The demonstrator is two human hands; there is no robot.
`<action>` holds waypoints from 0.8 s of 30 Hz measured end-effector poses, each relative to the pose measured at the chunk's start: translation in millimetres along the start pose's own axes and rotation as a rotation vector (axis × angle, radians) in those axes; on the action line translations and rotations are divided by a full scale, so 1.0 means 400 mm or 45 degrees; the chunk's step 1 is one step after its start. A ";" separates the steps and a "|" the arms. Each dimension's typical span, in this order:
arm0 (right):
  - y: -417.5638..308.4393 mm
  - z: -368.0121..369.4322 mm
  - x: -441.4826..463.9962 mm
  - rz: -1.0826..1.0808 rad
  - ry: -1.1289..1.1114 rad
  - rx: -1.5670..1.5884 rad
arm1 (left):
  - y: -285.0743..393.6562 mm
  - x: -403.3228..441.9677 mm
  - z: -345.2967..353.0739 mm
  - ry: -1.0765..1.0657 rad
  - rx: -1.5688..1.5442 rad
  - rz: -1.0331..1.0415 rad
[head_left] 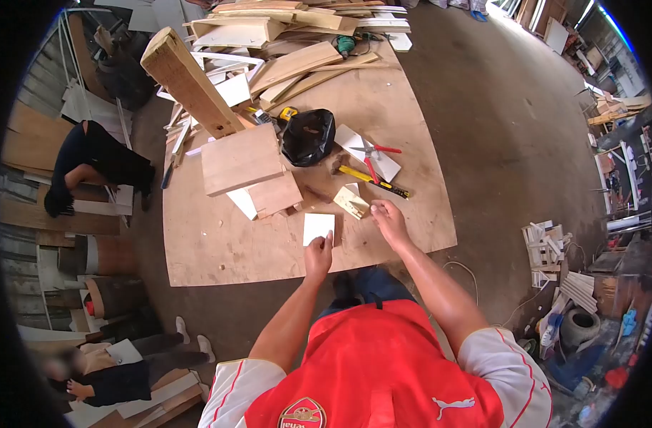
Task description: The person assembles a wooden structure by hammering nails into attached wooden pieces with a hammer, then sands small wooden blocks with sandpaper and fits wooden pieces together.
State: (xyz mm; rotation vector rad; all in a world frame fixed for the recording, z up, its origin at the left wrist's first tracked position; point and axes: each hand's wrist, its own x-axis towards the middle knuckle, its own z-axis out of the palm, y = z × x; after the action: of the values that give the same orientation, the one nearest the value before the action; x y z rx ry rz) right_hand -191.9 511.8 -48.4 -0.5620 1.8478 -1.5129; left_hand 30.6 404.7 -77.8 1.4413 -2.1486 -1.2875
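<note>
My left hand (318, 258) grips the near edge of a small white square board (319, 227), thumb on top. To its right, my right hand (390, 224) has its fingers closed at the right edge of a small pale wood block (351, 202) with notches or marks on its face. Just beyond that block lies a hammer (374, 182) with a yellow and black handle. Red-handled pliers (373, 158) rest on a white board (351, 140) farther off. A black plastic bag (309, 137), its mouth open, stands left of them.
All this is on a plywood table (197, 250). Wood blocks (244, 160) and an upright post (190, 80) stand at left; a tape measure (288, 114) and piled planks (290, 68) lie beyond. One person (90, 164) bends at left, another (119, 364) is lower left.
</note>
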 end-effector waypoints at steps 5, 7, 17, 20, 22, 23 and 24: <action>-0.023 -0.016 0.029 -0.073 -0.007 -0.154 | 0.075 0.060 0.093 0.032 -0.400 -0.097; -0.006 -0.024 0.063 -0.031 -0.041 -0.249 | 0.064 0.091 0.156 0.039 -0.379 -0.164; -0.040 -0.225 0.269 0.062 -0.350 -0.367 | 0.230 0.225 0.385 0.396 -0.114 -0.515; 0.004 -0.282 0.361 0.070 -0.430 -0.367 | 0.250 0.270 0.433 0.439 -0.085 -0.524; -0.014 -0.299 0.394 0.087 -0.480 -0.393 | 0.266 0.291 0.447 0.489 -0.174 -0.487; -0.024 -0.308 0.412 0.100 -0.509 -0.423 | 0.271 0.298 0.450 0.490 -0.230 -0.558; -0.041 -0.310 0.427 0.111 -0.536 -0.452 | 0.301 0.300 0.434 0.491 -0.288 -0.625</action>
State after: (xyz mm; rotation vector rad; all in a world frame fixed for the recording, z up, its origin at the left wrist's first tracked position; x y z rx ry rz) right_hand -399.7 472.9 -59.2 -0.8779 1.7796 -0.9227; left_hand -209.5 409.8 -115.0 1.9919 -1.4073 -1.2156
